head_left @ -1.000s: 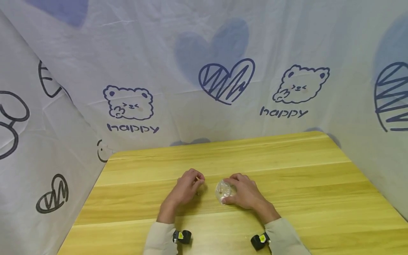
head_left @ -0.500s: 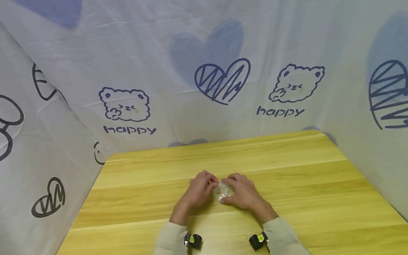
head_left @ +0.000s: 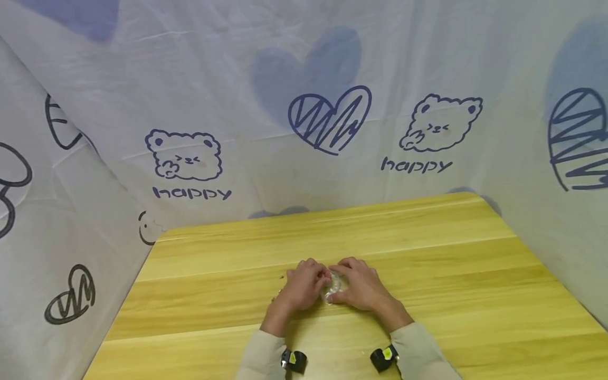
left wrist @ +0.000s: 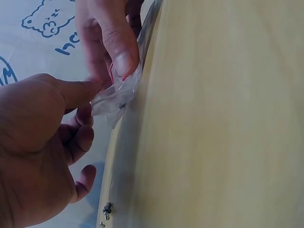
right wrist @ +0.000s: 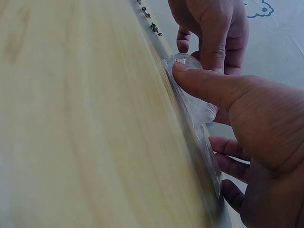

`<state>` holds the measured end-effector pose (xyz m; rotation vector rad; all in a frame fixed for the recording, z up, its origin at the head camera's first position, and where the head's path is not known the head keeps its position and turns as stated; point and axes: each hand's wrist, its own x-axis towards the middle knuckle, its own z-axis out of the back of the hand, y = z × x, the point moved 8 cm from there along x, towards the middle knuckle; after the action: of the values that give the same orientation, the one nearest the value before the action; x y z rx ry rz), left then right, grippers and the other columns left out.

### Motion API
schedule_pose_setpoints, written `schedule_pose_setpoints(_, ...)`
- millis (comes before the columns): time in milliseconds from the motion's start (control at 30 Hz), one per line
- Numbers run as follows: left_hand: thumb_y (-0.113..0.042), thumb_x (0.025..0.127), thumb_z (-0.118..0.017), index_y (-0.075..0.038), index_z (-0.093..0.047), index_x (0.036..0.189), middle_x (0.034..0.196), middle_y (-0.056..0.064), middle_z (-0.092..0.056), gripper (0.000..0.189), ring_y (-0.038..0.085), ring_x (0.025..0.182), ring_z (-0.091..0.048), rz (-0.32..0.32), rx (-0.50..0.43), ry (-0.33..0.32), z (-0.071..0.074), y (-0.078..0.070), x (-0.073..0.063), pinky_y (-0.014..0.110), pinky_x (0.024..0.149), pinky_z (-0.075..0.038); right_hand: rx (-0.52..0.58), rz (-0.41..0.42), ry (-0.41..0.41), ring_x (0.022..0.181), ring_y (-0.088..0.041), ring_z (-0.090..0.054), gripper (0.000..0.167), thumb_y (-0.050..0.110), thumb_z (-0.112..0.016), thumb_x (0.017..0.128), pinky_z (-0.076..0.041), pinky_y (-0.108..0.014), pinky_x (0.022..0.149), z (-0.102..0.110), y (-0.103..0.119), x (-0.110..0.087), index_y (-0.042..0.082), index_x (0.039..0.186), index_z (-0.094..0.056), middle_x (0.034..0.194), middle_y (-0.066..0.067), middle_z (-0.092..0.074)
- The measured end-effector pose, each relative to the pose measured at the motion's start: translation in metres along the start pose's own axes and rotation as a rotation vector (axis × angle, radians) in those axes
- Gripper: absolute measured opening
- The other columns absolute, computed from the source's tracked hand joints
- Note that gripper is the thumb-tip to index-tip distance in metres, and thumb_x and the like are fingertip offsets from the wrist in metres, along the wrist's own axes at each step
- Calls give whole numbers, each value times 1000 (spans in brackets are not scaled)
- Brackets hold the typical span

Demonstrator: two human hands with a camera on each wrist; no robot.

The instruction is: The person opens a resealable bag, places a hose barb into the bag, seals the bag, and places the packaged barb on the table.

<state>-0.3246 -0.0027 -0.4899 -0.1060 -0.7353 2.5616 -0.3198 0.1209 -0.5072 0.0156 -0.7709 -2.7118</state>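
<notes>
A small clear plastic zip bag (head_left: 334, 285) with a red line at its mouth lies low over the table between the two hands. My right hand (head_left: 363, 285) grips it, the thumb (right wrist: 194, 80) on top and the other fingers spread along its far side. My left hand (head_left: 304, 284) pinches at the bag's edge with thumb and index finger, its other fingers loosely curled. Whether a small part is also between those fingertips is hidden. A dark speck shows inside the bag (left wrist: 118, 97) in the left wrist view.
Several small metal pieces (right wrist: 153, 27) lie in a row on the table, left of the left hand. The wood-grain table (head_left: 427, 237) is backed by a white printed cloth (head_left: 266, 174). Black wrist cameras (head_left: 383, 359) sit on both wrists.
My left hand has moved right from above the small metal pieces to the bag, uncovering some of the pieces. My right hand has stayed on the bag almost unmoved.
</notes>
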Motion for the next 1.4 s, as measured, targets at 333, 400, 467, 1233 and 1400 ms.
schedule_pose_setpoints(333,-27,100,-52,-16,-64,111,112,0,-61,20,23,108,-52,76,-106,-89,19,16,-4,53,95,-38,-8,0,-3,121,-26,-50,69,53,-80,71,-37,-52,100,0,0,-1,23,131,-61,129,-2,-56)
schedule_pose_setpoints(400,-26,100,-53,-14,-63,114,115,2,-62,21,25,111,-52,90,-131,-101,23,21,-5,55,96,-38,-7,0,-2,121,-26,-50,69,53,-80,71,-37,-52,100,1,0,-1,23,130,-61,129,-2,-56)
schedule_pose_setpoints(467,-26,99,-55,-13,-63,116,118,4,-62,23,27,114,-52,101,-137,-116,27,26,-6,56,97,-37,-5,0,-4,121,-26,-50,69,53,-81,71,-37,-52,100,1,0,0,23,130,-61,128,-2,-56)
schedule_pose_setpoints(1233,-22,93,-62,-18,-65,118,130,8,-53,26,30,120,-42,344,-34,-129,44,95,-36,52,84,-31,12,-19,8,122,-26,-49,62,49,-76,77,-36,-52,101,-1,0,0,24,131,-60,131,-2,-55)
schedule_pose_setpoints(1400,-23,92,-65,-22,-68,112,127,5,-54,21,29,118,-43,354,15,-118,43,98,-37,50,83,-32,9,-21,9,122,-26,-49,63,49,-77,76,-36,-52,101,-2,-1,0,24,132,-60,131,-2,-55)
